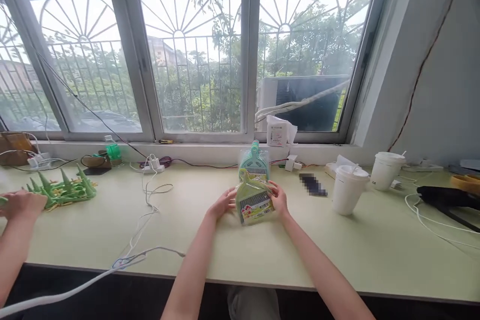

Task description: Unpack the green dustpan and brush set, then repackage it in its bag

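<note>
A yellow-green mini dustpan and brush set (253,202), wrapped in clear plastic with a printed label, is held between my two hands above the table. My left hand (224,203) grips its left edge with bent fingers. On the opposite edge, my right hand (278,198) has its fingers curled round the packaging. Just behind stands a teal dustpan set (254,161), also in clear wrapping, partly hidden by the front one. It leans up near the window sill, and several teal handles seem stacked together at its top.
A co-worker's hand (26,204) is at green spiky pieces (67,187) on the left. White cables (150,200) cross the table (112,230). On the right are a blurred-out dark item (313,185), white cups (349,192) and a black object (446,200). A tissue pack (278,131) sits on the sill.
</note>
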Demonstrator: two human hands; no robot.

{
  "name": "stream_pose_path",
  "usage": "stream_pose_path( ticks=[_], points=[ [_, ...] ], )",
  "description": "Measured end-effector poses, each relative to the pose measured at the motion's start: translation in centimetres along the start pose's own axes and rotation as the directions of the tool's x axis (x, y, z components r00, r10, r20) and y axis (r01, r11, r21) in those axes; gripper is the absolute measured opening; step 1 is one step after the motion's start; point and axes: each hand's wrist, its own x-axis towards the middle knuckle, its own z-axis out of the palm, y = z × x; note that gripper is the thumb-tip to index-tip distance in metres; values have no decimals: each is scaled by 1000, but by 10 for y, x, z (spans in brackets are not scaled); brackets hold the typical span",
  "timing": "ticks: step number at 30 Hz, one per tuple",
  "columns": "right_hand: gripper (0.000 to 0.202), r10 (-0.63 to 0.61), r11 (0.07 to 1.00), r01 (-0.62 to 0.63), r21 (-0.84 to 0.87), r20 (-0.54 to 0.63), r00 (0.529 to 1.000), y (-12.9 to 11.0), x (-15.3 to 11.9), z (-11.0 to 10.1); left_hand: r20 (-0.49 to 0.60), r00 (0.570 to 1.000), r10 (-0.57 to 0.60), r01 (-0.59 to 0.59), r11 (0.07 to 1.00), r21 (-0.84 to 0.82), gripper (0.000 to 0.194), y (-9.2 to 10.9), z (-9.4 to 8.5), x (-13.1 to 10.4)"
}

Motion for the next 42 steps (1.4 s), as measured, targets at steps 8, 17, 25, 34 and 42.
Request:
stream_pose_path(
  ticks=[8,17,25,34,42],
  points=[
    [35,-381,757,387,-526,126,916,-28,-24,11,-60,998,-3,4,1000,9,44,-11,4,-5],
    [39,-255,866,324,-381,222,941,-29,-35,35,-175,980,99,-126,981,-147,67,-9,2,-7],
    [48,237,963,-244,112,77,969,2,-18,25,-17,996,84,-85,990,-114,74,-7,9,-12],
    [33,363,859,-414,302,211,908,-7,-18,21,-137,988,-69,81,993,86,63,-9,7,-2],
    [41,384,835,-466,292,298,874,-23,-25,30,-527,850,-10,-8,999,-32,43,-16,-14,9]
  ],
)
